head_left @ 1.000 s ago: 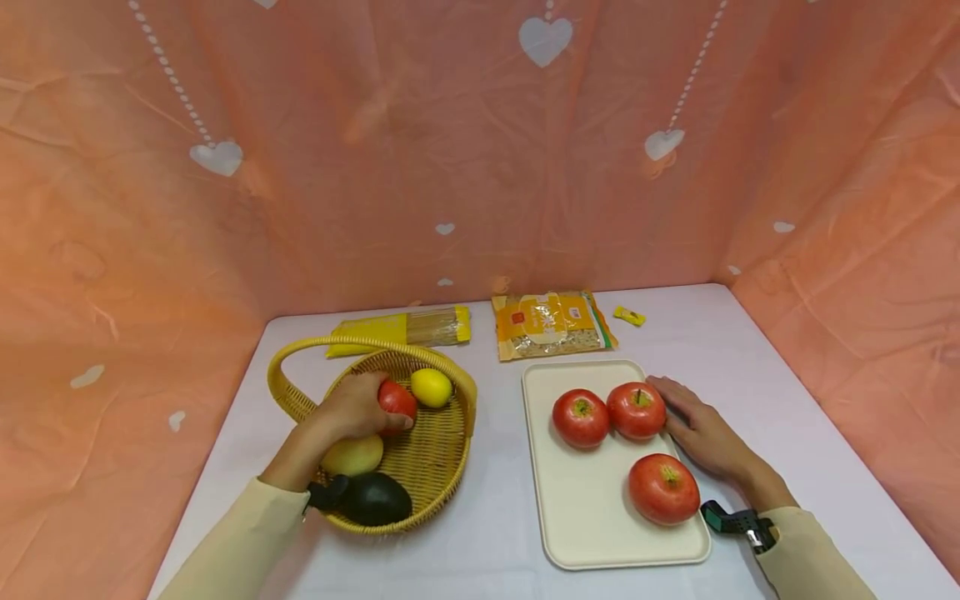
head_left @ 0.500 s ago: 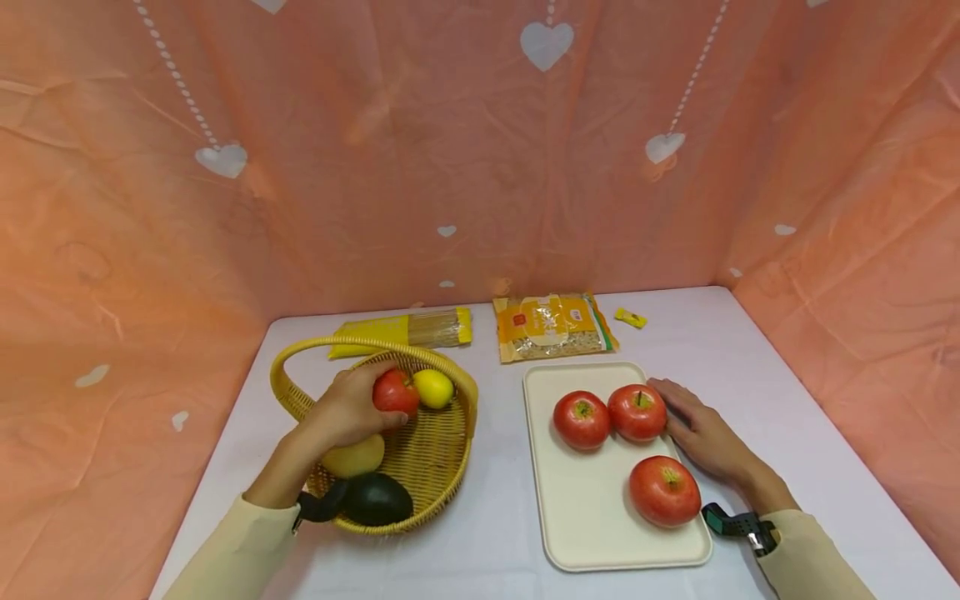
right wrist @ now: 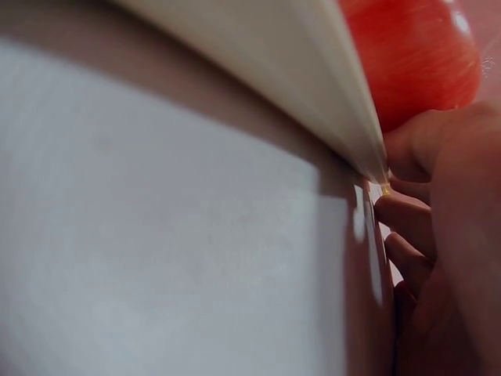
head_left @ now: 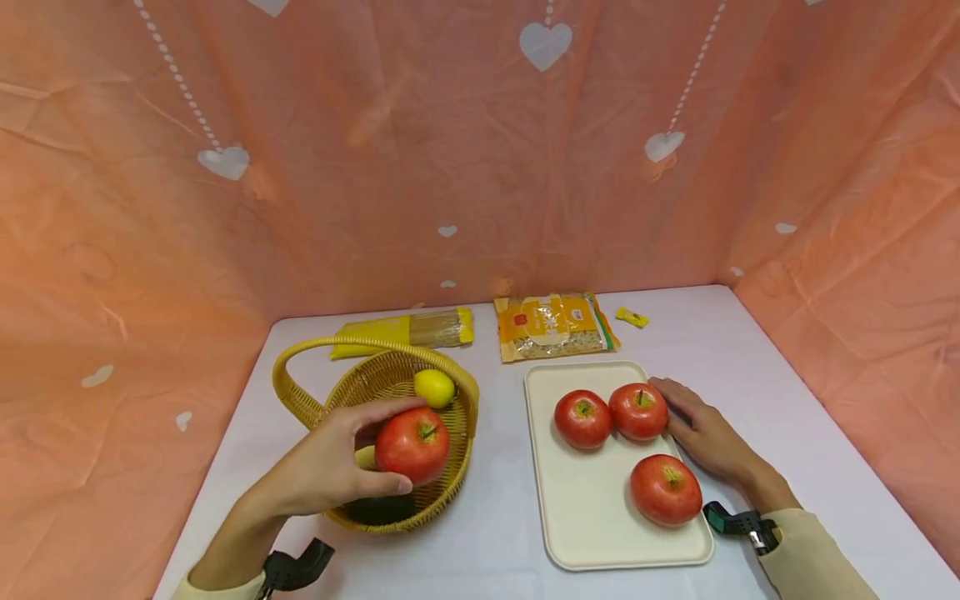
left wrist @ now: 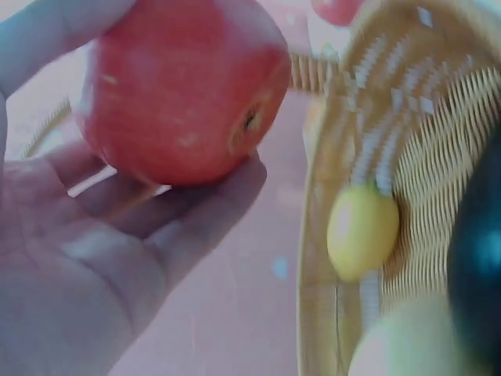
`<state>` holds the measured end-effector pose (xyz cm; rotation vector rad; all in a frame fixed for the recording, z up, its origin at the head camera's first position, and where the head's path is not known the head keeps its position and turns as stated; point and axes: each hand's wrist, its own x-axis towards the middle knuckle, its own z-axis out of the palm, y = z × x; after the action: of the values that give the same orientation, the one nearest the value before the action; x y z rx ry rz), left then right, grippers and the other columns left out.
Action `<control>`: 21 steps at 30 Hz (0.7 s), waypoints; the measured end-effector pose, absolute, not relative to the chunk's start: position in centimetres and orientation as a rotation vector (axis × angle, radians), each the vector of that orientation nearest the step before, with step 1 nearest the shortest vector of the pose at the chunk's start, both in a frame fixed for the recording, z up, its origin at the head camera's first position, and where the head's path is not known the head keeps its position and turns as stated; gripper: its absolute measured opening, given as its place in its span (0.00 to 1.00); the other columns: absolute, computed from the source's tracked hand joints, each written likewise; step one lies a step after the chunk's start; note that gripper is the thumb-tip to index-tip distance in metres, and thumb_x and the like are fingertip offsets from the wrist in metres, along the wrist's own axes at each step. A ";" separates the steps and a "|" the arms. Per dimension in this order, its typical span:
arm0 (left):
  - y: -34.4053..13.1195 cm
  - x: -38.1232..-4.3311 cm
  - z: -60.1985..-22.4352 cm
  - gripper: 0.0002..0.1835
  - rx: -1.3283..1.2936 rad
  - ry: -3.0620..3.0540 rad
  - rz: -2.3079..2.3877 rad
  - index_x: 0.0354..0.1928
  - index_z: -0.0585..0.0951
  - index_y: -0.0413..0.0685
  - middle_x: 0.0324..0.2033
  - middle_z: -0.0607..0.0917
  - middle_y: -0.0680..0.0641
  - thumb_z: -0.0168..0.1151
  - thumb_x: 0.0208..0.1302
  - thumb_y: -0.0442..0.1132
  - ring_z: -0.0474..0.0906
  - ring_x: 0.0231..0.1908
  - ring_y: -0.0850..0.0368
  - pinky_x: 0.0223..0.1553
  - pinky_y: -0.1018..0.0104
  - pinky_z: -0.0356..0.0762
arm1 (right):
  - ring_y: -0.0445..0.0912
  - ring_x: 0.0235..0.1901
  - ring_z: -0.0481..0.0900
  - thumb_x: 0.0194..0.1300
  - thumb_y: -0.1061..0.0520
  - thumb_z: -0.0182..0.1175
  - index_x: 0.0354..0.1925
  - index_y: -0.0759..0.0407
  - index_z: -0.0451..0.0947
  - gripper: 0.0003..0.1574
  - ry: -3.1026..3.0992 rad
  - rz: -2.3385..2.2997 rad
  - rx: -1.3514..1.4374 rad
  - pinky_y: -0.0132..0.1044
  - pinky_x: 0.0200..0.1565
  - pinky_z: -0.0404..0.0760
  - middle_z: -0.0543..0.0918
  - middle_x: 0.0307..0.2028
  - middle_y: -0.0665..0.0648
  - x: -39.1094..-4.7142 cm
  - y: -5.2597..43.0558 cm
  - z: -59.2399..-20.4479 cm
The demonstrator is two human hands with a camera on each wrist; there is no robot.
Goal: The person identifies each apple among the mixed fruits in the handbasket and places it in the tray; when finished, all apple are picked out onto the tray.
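Observation:
In the head view my left hand (head_left: 326,462) grips a red apple (head_left: 413,446) above the front part of a woven basket (head_left: 450,487), thumb on the near side and fingers behind. The left wrist view shows the apple (left wrist: 184,86) held clear of the basket. Inside the basket are a yellow lemon (head_left: 434,388), a pale yellow-green fruit (left wrist: 415,345) and a dark oval fruit (head_left: 381,508), partly covered by my hand. My right hand (head_left: 708,433) lies along the right edge of a cream tray (head_left: 585,517), its thumb touching the rim beside an apple (head_left: 638,412).
Two more apples, one at the tray's left (head_left: 582,419) and one at its front right (head_left: 665,490), sit on the tray. Behind lie a yellow pack of noodles (head_left: 405,331), an orange bag of grain (head_left: 553,327) and a small yellow packet (head_left: 632,317). The basket's tall handle (head_left: 375,342) arches up.
My left hand has lifted the apple from the basket's back left, bringing it up and toward me. The right hand stays at the tray's edge.

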<state>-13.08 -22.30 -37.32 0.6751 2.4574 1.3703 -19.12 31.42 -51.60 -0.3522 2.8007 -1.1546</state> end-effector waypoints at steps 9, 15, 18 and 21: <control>-17.3 -12.3 -39.3 0.45 0.986 2.232 1.539 0.76 0.78 0.52 0.68 0.85 0.49 0.86 0.55 0.37 0.84 0.63 0.57 0.67 0.67 0.82 | 0.74 0.83 0.53 0.83 0.54 0.60 0.85 0.58 0.61 0.40 2.802 -1.158 -0.362 0.80 0.76 0.56 0.60 0.84 0.72 -19.1 31.5 -51.6; -13.5 -12.6 -40.8 0.44 1.001 2.104 1.583 0.77 0.77 0.53 0.69 0.84 0.49 0.85 0.57 0.35 0.82 0.66 0.57 0.69 0.64 0.80 | 0.73 0.83 0.53 0.84 0.53 0.59 0.86 0.57 0.61 0.40 2.804 -1.147 -0.353 0.80 0.76 0.57 0.60 0.84 0.71 -19.2 31.5 -51.6; -11.6 -12.7 -41.6 0.44 1.012 2.064 1.597 0.77 0.77 0.51 0.69 0.85 0.49 0.84 0.57 0.35 0.81 0.67 0.57 0.70 0.63 0.80 | 0.73 0.83 0.53 0.84 0.53 0.59 0.86 0.56 0.61 0.40 2.807 -1.140 -0.344 0.80 0.76 0.57 0.60 0.84 0.70 -19.3 31.5 -51.7; -9.9 -12.8 -42.4 0.43 1.016 2.036 1.606 0.77 0.77 0.50 0.68 0.85 0.50 0.83 0.58 0.35 0.82 0.66 0.59 0.71 0.64 0.78 | 0.73 0.83 0.52 0.84 0.53 0.59 0.86 0.56 0.60 0.40 2.806 -1.136 -0.330 0.80 0.76 0.56 0.59 0.84 0.71 -19.3 31.6 -51.7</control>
<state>-12.76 -9.94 -42.37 1.0159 2.0361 1.6060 -19.26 31.55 -51.74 -0.3300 2.8062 -1.1362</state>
